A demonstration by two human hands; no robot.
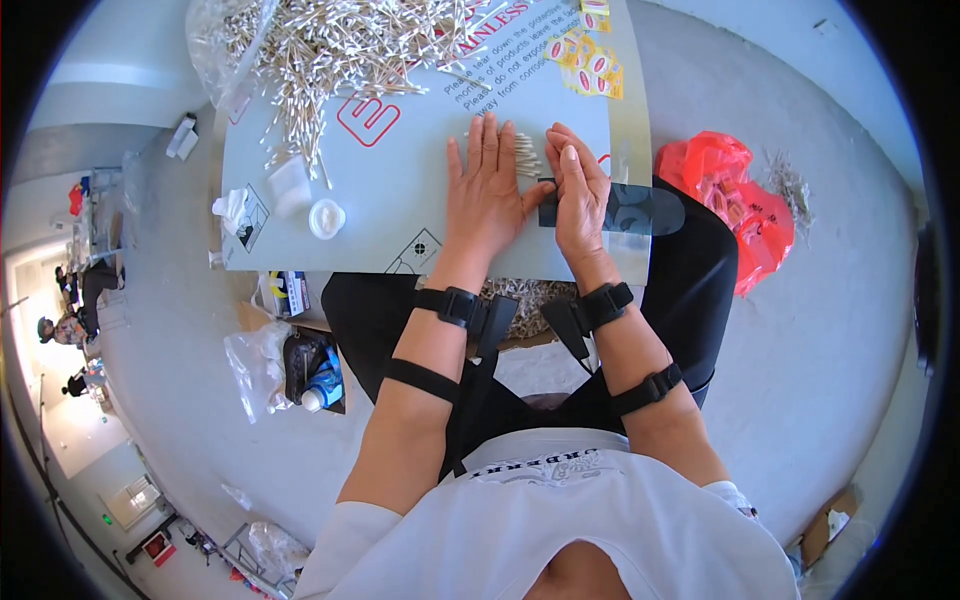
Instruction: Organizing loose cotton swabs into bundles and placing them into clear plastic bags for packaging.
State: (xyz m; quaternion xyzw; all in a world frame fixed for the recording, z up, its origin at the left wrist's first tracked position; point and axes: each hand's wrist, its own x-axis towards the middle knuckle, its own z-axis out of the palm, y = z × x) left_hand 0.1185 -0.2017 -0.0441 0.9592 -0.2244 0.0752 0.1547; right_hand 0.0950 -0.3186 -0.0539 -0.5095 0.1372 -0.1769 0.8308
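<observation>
My left hand point(487, 190) lies flat on the table's printed covering sheet, its fingers stretched out and thumb pointing right. Against its fingers rests a small bundle of cotton swabs point(527, 157), lined up side by side; part of it is hidden by the hand. Just right of the bundle my right hand point(580, 195) stands on its edge with fingers extended, nothing visible in it. Beneath and beside the right hand, a dark see-through plastic strip point(645, 210) reaches past the table's right edge. A large loose heap of cotton swabs point(340, 45) covers the far left of the table point(400, 190).
Left on the table are a small round white container point(326, 218), a white plastic cup point(291, 187) and crumpled white tissue point(232, 210). Yellow labels point(590, 65) lie far right. A red plastic bag point(740, 215) sits on the floor at right; a box with a blue bottle point(324, 382) stands left.
</observation>
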